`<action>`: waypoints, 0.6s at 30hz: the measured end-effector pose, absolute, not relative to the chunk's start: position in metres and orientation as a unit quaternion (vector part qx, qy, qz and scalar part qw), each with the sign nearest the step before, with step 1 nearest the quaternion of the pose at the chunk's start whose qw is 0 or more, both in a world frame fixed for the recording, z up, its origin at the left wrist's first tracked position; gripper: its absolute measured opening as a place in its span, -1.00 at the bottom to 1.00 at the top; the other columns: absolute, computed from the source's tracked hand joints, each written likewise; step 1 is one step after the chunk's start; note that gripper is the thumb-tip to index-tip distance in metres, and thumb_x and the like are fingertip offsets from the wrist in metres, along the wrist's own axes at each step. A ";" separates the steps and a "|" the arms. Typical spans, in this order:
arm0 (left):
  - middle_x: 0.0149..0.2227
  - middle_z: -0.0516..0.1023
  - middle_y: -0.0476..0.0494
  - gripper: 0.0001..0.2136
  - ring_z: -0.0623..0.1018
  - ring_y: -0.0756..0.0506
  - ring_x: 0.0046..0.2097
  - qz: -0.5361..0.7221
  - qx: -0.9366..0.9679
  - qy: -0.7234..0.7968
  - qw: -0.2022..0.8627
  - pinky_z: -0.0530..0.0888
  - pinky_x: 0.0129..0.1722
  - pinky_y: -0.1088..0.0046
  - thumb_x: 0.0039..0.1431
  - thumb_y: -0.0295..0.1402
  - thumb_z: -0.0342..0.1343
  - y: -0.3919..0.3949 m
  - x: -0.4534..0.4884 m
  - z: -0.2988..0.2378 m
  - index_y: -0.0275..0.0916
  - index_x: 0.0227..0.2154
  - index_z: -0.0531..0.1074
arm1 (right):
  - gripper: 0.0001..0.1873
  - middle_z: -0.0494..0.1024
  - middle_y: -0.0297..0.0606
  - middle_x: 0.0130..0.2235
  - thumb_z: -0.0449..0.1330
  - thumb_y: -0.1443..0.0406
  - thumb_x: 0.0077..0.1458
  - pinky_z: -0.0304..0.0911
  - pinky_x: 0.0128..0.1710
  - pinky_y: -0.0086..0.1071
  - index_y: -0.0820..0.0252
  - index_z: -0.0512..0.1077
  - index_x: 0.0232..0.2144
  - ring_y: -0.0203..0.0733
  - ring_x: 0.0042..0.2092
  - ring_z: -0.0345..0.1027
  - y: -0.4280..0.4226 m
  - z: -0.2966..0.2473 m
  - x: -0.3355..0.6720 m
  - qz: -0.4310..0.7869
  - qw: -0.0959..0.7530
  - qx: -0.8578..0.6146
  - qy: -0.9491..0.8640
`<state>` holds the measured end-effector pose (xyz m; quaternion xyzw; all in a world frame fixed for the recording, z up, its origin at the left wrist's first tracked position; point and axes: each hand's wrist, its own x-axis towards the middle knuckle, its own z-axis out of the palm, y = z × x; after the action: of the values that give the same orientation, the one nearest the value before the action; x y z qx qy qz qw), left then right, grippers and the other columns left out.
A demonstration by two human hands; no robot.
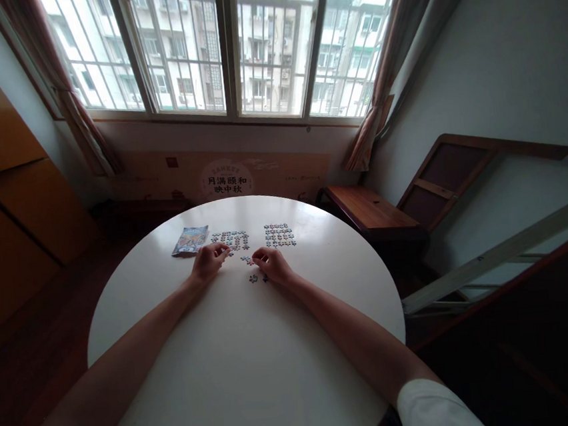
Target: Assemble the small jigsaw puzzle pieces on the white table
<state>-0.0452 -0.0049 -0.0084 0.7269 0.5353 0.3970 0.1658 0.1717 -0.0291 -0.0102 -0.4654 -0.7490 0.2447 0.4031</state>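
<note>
Small jigsaw pieces lie on a round white table (247, 350). My left hand (209, 263) is closed in a pinch beside a loose group of pieces (236, 236); what its fingertips hold is too small to make out. Closed at the thumb and fingertips, my right hand (273, 266) grips the edge of a small cluster of jigsaw pieces (247, 260). Nearer to me, a few more pieces (253, 279) lie by the right hand, one partly under it. Rows of pieces (280, 235) are laid out beyond the right hand.
A colourful printed packet (191, 241) lies left of the pieces, close to my left hand. A wooden bench or side table (371, 206) stands past the table's right edge. Barred windows (228, 51) and curtains are behind, with orange cabinets (17, 205) on the left.
</note>
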 end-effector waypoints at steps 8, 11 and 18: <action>-0.47 0.55 -0.04 -0.74 0.49 -0.04 -0.43 0.313 0.753 0.576 0.061 0.30 -0.45 0.51 0.10 -0.16 0.02 -0.014 -0.040 -0.004 -0.17 -0.35 0.54 | -0.88 0.53 -0.29 -0.37 0.14 0.36 0.05 0.26 -0.35 -0.45 0.21 0.49 -0.37 -0.32 -0.41 0.36 -0.028 -0.011 0.171 0.225 0.385 -0.458 -0.769; -0.45 0.56 -0.04 -0.75 0.50 -0.05 -0.41 0.296 0.756 0.582 0.049 0.29 -0.44 0.51 0.11 -0.18 0.00 -0.017 -0.038 -0.002 -0.15 -0.34 0.54 | -0.83 0.52 -0.22 -0.23 0.13 0.31 0.09 0.26 -0.18 -0.36 0.19 0.50 -0.27 -0.24 -0.24 0.36 -0.030 -0.012 0.171 0.163 0.376 -0.428 -0.805; -0.43 0.57 -0.06 -0.75 0.51 -0.06 -0.38 0.285 0.750 0.595 0.050 0.29 -0.44 0.51 0.11 -0.19 0.01 -0.018 -0.037 -0.001 -0.16 -0.32 0.54 | -0.58 0.39 -0.16 0.07 0.17 0.13 0.08 0.05 0.06 -0.06 0.07 0.39 0.00 0.02 0.07 0.13 -0.036 -0.010 0.170 0.082 0.267 -0.410 -0.868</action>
<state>-0.0374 -0.0177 -0.0015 0.7496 0.5953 0.2851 0.0500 0.1704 -0.0363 -0.0104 -0.4098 -0.8683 0.0822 0.2671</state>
